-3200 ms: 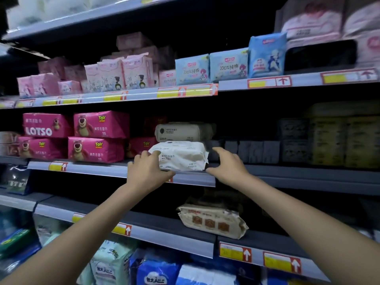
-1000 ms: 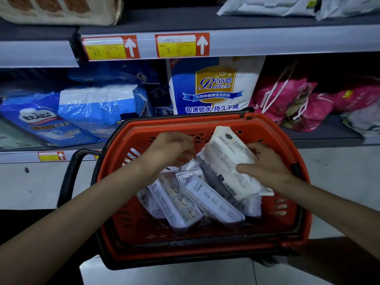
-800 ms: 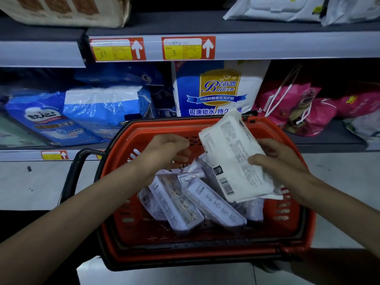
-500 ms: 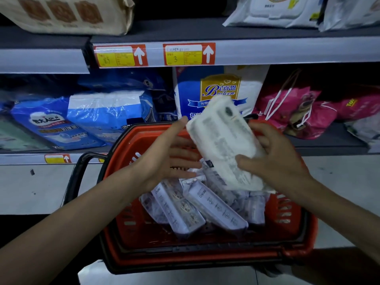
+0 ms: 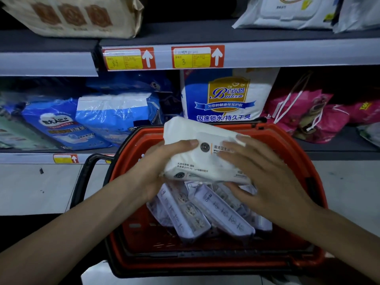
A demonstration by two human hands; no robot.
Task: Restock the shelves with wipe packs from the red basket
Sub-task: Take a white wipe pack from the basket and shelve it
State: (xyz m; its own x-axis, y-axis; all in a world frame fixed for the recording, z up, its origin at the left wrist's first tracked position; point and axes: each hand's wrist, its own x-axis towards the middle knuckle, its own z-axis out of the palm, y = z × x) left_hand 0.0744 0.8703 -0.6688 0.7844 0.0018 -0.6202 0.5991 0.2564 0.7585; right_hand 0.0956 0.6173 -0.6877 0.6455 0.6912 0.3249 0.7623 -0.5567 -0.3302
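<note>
A white wipe pack (image 5: 197, 149) is held level above the red basket (image 5: 308, 173), its printed face up. My left hand (image 5: 160, 167) grips its left end, thumb on top and fingers underneath. My right hand (image 5: 265, 169) grips its right end, fingers spread over the top and thumb under the lower edge. Several pale purple wipe packs (image 5: 205, 210) lie slanted in the basket below. The basket sits on the floor in front of the low shelf.
The shelf edge (image 5: 287, 54) overhead carries red and yellow price tags (image 5: 197, 57); a tan pack (image 5: 78, 15) and white packs (image 5: 292, 13) lie on it. Blue bags (image 5: 86, 122), a blue-white bag (image 5: 228, 95) and pink bags (image 5: 308, 116) fill the low shelf.
I looked down from the upper shelf to the basket. My right hand lifted a white pack out and turned it face up; my left hand has now taken hold of its left end.
</note>
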